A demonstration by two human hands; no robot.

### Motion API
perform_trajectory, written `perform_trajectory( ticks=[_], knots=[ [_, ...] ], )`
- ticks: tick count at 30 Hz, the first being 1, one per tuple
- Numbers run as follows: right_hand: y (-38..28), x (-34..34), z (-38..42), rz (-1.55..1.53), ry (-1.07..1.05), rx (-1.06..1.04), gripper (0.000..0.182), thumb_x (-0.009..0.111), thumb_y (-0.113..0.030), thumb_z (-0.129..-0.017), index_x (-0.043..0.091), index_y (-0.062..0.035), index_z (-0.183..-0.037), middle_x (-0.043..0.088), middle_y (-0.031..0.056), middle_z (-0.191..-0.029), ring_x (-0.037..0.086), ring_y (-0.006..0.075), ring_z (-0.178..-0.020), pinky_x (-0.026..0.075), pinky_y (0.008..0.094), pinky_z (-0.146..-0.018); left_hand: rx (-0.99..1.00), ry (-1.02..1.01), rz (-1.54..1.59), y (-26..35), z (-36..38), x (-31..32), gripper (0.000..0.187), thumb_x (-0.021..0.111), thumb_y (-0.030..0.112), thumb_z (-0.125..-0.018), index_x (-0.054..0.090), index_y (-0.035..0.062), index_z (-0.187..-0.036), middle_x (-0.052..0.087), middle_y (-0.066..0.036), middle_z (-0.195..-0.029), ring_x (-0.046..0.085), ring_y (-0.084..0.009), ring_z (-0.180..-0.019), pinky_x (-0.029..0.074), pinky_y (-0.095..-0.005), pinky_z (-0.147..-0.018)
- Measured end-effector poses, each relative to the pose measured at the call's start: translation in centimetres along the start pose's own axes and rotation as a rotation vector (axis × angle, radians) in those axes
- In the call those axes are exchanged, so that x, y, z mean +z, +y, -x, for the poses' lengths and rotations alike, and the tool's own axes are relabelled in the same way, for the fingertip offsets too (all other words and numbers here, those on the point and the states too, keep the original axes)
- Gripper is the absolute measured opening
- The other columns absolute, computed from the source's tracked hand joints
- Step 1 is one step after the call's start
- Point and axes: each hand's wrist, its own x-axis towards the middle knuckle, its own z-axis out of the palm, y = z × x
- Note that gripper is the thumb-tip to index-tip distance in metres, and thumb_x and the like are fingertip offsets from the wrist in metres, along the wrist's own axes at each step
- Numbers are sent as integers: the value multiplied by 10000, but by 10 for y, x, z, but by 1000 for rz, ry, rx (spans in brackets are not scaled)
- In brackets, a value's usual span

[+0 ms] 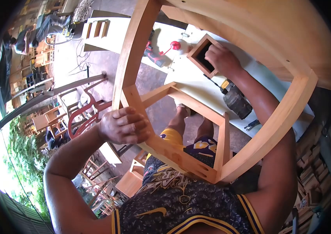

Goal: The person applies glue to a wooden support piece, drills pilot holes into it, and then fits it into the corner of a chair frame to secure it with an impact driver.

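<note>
My left hand (124,125) is closed round a corner of a pale wooden chair frame (134,43), which stands tilted between me and the bench. Through the frame's opening reaches my right hand (223,59), its fingers curled down into a small open wooden box (196,55) with a dark inside. Whatever those fingertips hold, if anything, is hidden. Just below the box lies a yellow and black cordless drill (236,100) with a bit fitted. A broad wooden panel (247,27) joins the frame at the upper right.
On the white bench (196,91) are a red and dark power tool (154,56) and a white bottle with a red nozzle (176,46). Stacked wood pieces (312,171) lie at the lower right. A dark red curved chair part (83,113) stands left; people work far left.
</note>
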Motion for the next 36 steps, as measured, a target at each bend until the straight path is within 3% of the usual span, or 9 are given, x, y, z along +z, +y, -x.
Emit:
perform_trajectory(
  ticks=[1, 3, 4, 7, 11, 21, 27, 32, 36],
  knots=[
    [4, 17, -2, -9, -2, -2, 116, 652, -134, -827, 631, -88, -931, 604, 130, -1000, 596, 297, -987, 507, 411, -836, 4, 9, -14, 0, -2, 0, 302, 698, 221, -784, 611, 260, -1071, 608, 9, -1125, 577, -175, -1027, 468, -365, -877],
    [9, 43, -17, 145, -537, 148, 72, 611, -88, -838, 641, -71, -902, 609, 121, -1001, 595, 296, -1018, 513, 399, -860, -1, 11, -40, 0, -4, 0, 300, 699, 220, -784, 613, 257, -1070, 608, 8, -1124, 579, -174, -1023, 468, -363, -876],
    [9, 47, -23, 74, -547, 213, 167, 522, -62, -877, 681, -49, -929, 635, 142, -1051, 617, 304, -1048, 522, 407, -882, 2, 9, -25, 0, -3, 0, 305, 700, 217, -783, 613, 257, -1074, 609, 9, -1122, 579, -174, -1023, 467, -362, -874],
    [8, 58, -45, 78, -698, 357, 250, 475, -70, -897, 702, -24, -993, 657, 179, -1105, 643, 323, -1047, 525, 423, -897, -3, 4, -5, 0, -2, -1, 321, 703, 211, -781, 614, 256, -1086, 609, 11, -1120, 575, -173, -1029, 461, -361, -878],
    [15, 65, -50, 2, -655, 326, 311, 444, -95, -905, 697, 28, -1038, 668, 206, -1120, 667, 328, -1016, 536, 437, -868, 2, 30, -21, -1, -3, 1, 318, 698, 208, -785, 618, 253, -1089, 608, 17, -1106, 571, -162, -1018, 448, -364, -904],
    [9, 36, -39, -30, -678, 312, 314, 419, -82, -906, 694, 12, -1023, 657, 198, -1138, 646, 311, -1055, 520, 429, -890, -3, 30, -6, 0, -4, -1, 321, 694, 204, -780, 615, 253, -1088, 607, 22, -1095, 571, -159, -1015, 437, -371, -934],
    [11, 25, -32, -100, -531, 278, 298, 411, -27, -892, 687, 13, -997, 633, 184, -1177, 614, 308, -1105, 497, 409, -934, 5, 25, -10, 1, -1, -1, 342, 704, 214, -772, 609, 262, -1097, 606, 21, -1101, 572, -161, -1029, 423, -381, -961],
    [16, 62, -47, 51, -564, 284, 271, 448, -49, -904, 695, 15, -995, 673, 193, -1094, 667, 305, -1011, 540, 413, -867, -6, 57, -6, 0, -6, -2, 315, 693, 208, -709, 613, 243, -1011, 595, 15, -1043, 596, -161, -1000, 485, -340, -901],
    [6, 69, -46, 123, -581, 313, 229, 506, -66, -881, 713, 13, -939, 701, 191, -993, 703, 301, -897, 569, 412, -783, 5, 7, -5, -1, -2, -1, 358, 712, 221, -772, 602, 261, -1109, 601, 18, -1091, 566, -160, -1030, 428, -379, -949]
  ],
)
